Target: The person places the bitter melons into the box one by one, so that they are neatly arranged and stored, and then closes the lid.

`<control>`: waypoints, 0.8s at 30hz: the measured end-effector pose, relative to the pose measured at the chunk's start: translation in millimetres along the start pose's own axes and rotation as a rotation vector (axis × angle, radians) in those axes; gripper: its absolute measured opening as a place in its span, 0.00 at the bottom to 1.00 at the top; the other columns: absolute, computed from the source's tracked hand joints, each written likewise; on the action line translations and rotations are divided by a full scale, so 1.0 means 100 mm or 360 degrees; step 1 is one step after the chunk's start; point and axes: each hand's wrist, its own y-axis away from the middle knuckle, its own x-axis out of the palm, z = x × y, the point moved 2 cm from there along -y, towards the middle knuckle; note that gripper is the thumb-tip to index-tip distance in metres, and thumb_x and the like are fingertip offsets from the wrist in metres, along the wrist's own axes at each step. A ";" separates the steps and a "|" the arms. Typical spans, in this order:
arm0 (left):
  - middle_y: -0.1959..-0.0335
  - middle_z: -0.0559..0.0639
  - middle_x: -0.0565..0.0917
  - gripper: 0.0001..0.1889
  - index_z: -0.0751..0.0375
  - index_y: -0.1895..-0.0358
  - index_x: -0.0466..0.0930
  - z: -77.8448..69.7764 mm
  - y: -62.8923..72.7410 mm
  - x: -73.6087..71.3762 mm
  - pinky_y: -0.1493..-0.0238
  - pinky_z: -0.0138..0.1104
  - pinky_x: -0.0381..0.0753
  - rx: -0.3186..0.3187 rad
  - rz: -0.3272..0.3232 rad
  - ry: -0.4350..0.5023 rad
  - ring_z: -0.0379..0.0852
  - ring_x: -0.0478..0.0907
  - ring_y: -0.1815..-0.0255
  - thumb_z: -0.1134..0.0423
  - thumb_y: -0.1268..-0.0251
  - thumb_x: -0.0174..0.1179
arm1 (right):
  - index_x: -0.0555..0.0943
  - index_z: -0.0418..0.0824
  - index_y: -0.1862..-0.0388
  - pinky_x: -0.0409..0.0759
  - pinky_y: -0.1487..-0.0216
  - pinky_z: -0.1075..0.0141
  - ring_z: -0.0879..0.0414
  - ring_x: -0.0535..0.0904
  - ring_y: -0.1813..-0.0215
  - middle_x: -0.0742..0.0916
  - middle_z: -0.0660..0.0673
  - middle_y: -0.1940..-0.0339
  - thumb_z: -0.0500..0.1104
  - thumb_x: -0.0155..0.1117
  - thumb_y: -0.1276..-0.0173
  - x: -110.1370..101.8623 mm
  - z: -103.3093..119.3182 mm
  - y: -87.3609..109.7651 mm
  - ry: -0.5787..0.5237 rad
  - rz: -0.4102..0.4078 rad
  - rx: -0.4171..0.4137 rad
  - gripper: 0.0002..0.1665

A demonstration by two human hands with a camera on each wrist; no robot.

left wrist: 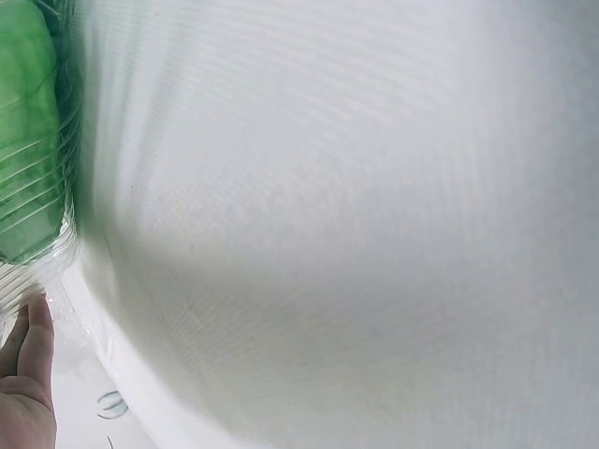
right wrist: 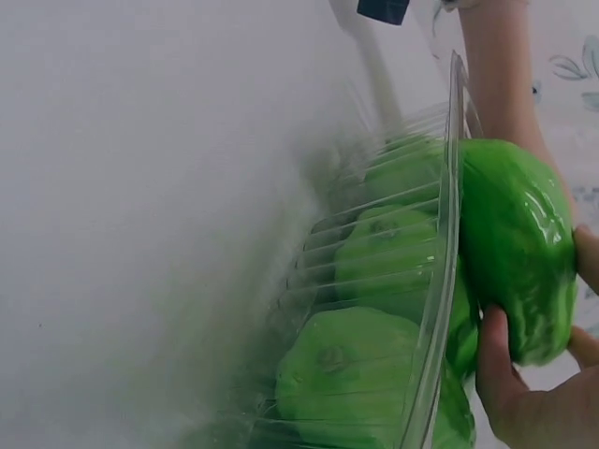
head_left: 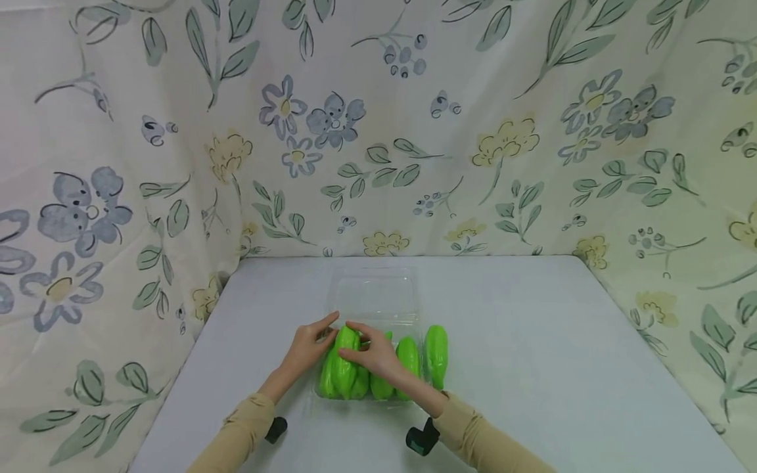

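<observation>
In the head view, my right hand point(head_left: 378, 358) pinches a glossy, elongated green vegetable point(head_left: 344, 369) between thumb and fingers, over the left end of a clear plastic clamshell box point(head_left: 395, 402). The right wrist view shows this ribbed vegetable point(right wrist: 515, 234) above the box rim, thumb on one side and fingertips on the other. Several similar green vegetables point(head_left: 408, 358) lie in the box. My left hand point(head_left: 306, 345) is at the box's left back corner, thumb and forefinger apart. In the left wrist view, its straight fingers point(left wrist: 37, 341) reach the ridged box wall.
The clear box lid point(head_left: 375, 295) lies folded back behind the box. Another green vegetable point(head_left: 436, 355) lies on the white table point(head_left: 520, 341) just right of the box. Floral cloth point(head_left: 378, 131) hangs behind and along the sides. Dark wrist devices point(head_left: 422, 439) sit under both forearms.
</observation>
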 end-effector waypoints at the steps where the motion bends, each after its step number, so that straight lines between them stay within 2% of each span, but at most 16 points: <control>1: 0.62 0.60 0.87 0.21 0.66 0.41 0.76 0.00 0.00 0.00 0.57 0.46 0.82 0.0000 0.0005 0.0002 0.50 0.86 0.61 0.70 0.38 0.61 | 0.71 0.41 0.33 0.79 0.65 0.66 0.47 0.80 0.54 0.81 0.36 0.43 0.48 0.67 0.38 0.01 0.01 0.00 0.0016 -0.0009 -0.0011 0.35; 10: 0.65 0.56 0.88 0.20 0.66 0.42 0.77 0.00 0.00 0.00 0.64 0.38 0.82 0.0036 -0.0034 -0.0070 0.45 0.84 0.67 0.71 0.39 0.61 | 0.72 0.38 0.35 0.79 0.66 0.65 0.45 0.81 0.53 0.80 0.38 0.40 0.50 0.68 0.38 0.05 0.05 -0.03 0.0161 -0.0048 -0.0096 0.35; 15: 0.65 0.56 0.88 0.21 0.67 0.42 0.77 0.00 0.00 0.00 0.64 0.38 0.82 0.0029 -0.0037 -0.0064 0.46 0.84 0.67 0.71 0.39 0.62 | 0.72 0.38 0.35 0.78 0.66 0.67 0.46 0.80 0.53 0.80 0.38 0.40 0.51 0.67 0.37 0.05 0.06 -0.03 0.0161 -0.0049 -0.0101 0.35; 20: 0.65 0.57 0.88 0.21 0.68 0.42 0.77 -0.01 0.00 0.01 0.65 0.38 0.82 0.0040 -0.0051 -0.0069 0.46 0.84 0.68 0.72 0.41 0.62 | 0.72 0.35 0.36 0.77 0.69 0.69 0.50 0.80 0.57 0.81 0.36 0.41 0.50 0.66 0.36 0.05 0.05 -0.02 0.0193 -0.0069 -0.0185 0.34; 24: 0.65 0.57 0.88 0.21 0.67 0.42 0.77 -0.01 0.00 0.01 0.66 0.36 0.81 0.0036 -0.0047 -0.0069 0.46 0.83 0.69 0.72 0.41 0.63 | 0.72 0.34 0.36 0.77 0.69 0.69 0.49 0.80 0.58 0.81 0.35 0.41 0.49 0.66 0.36 0.06 0.05 -0.02 0.0188 -0.0070 -0.0200 0.34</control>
